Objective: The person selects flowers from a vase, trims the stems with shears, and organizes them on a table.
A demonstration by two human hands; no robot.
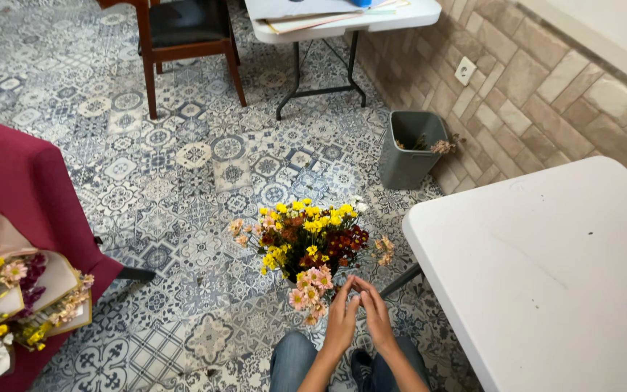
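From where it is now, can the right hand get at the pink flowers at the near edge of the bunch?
Probably yes. The right hand sits at the base of the bunch, fingertips meeting the left hand. The pink flowers lie just past the left hand, which partly stands in its way.

A flower workshop: loose bouquet (306, 243), wrapped bouquets (16, 297), folding tables (546, 283), stem-filled bin (409, 149).

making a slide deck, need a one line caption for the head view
Both hands, left hand and right hand, meet at a mixed flower bunch beside a white table.
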